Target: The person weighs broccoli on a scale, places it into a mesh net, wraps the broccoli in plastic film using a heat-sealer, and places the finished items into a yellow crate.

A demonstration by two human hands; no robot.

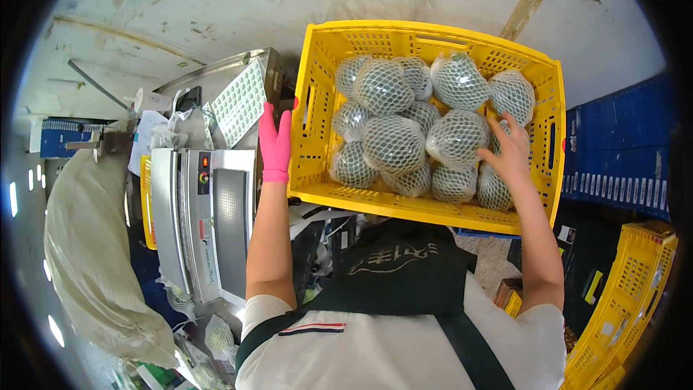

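A yellow perforated plastic crate (403, 211) stands in front of me, holding several large green fruits (394, 142) in clear film and white foam netting. My left hand (275, 143), in a pink glove, is at the crate's left wall with its fingers apart; whether it touches the wall is hard to tell. Bare and spread, my right hand (509, 149) reaches in over the right half. Its thumb is by a netted fruit (457, 138) near the middle, and its fingers partly cover another fruit behind them.
Left of the crate are a film-wrapping machine (230, 216) and a sheet of round stickers (239, 103) on a metal surface. A large pale cloth-covered bundle (97, 260) is farther left. Blue crates (617, 146) stand at right, with more yellow crates (622, 303) lower down.
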